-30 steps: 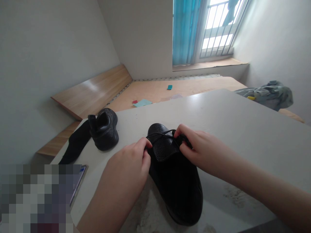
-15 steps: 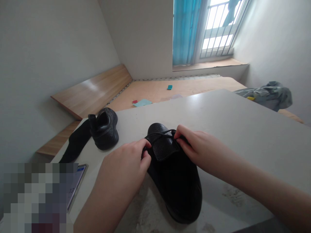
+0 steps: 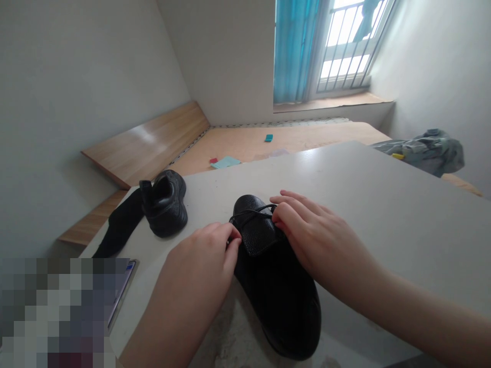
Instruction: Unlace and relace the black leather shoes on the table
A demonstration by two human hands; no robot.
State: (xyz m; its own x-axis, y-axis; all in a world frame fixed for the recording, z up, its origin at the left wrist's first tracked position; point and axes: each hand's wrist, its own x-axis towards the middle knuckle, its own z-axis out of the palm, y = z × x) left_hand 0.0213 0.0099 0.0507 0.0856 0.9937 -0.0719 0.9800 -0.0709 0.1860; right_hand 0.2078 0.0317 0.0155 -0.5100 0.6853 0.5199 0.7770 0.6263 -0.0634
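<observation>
A black leather shoe (image 3: 278,286) lies in front of me on the pale table (image 3: 383,204), toe pointing away. My left hand (image 3: 199,260) pinches the thin black lace (image 3: 251,211) at the shoe's left side, fingers closed. On the right side of the tongue rests my right hand (image 3: 314,235), its fingertips pressed together on the lace near the eyelets. A second black shoe (image 3: 164,202) stands at the table's left corner, its heel toward me.
A black sock or insole (image 3: 118,227) lies beside the second shoe. A phone (image 3: 120,291) sits at the near left edge. A grey-green bundle of cloth (image 3: 429,148) lies at the right. Behind the table are wooden boards, small teal items and a barred window.
My right hand has shifted slightly left over the tongue and its fingers lie flatter. My left hand stays pinched at the lace. The shoe has barely moved.
</observation>
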